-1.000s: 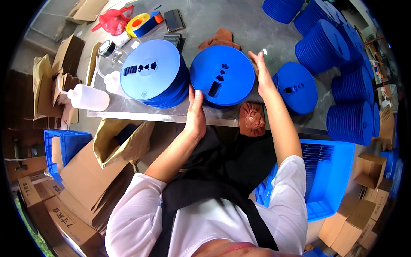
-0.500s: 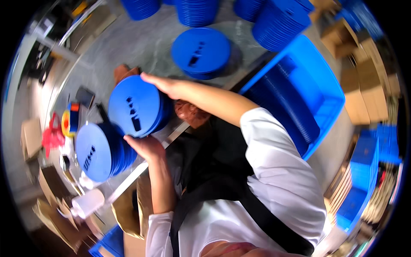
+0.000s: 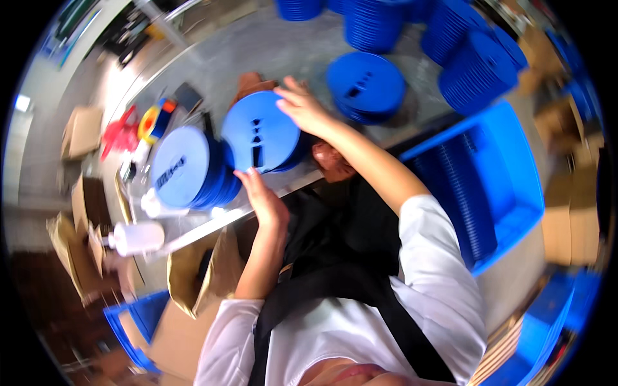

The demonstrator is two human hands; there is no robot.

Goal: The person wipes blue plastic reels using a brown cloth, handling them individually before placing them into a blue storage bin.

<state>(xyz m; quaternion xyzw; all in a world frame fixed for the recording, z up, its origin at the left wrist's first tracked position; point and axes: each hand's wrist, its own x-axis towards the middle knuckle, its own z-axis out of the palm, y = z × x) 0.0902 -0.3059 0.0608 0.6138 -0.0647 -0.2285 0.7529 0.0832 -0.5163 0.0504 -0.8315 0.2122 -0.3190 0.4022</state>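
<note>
Blue plastic discs, round with small cut-out slots in the face, make up the stack (image 3: pixel 261 138) that both hands grip near the middle of the grey desk (image 3: pixel 270 48). The left hand (image 3: pixel 262 196) clasps the near rim of the stack, fingers curled up against its edge. The right hand (image 3: pixel 302 106) lies spread over the far right rim, fingers bent around it, so the stack is held between the two palms and tilts its face toward the camera. Just left of it, touching or nearly so, leans a second stack of the same discs (image 3: pixel 183 167). To the right and farther off a third stack (image 3: pixel 365 83) lies flat on the desk, well apart from the hands, and taller piles of blue discs (image 3: pixel 479 67) crowd the far right corner. A brown glove (image 3: pixel 331 161) sits at the desk's near edge, under the right forearm. On the far left of the desk lie a yellow and blue tape roll (image 3: pixel 154 119) and a red object (image 3: pixel 119 132), blurred. A white squeeze bottle (image 3: pixel 138 237) rests at the near left edge. A blue crate (image 3: pixel 515 186) stands to the right, below the desk.
</note>
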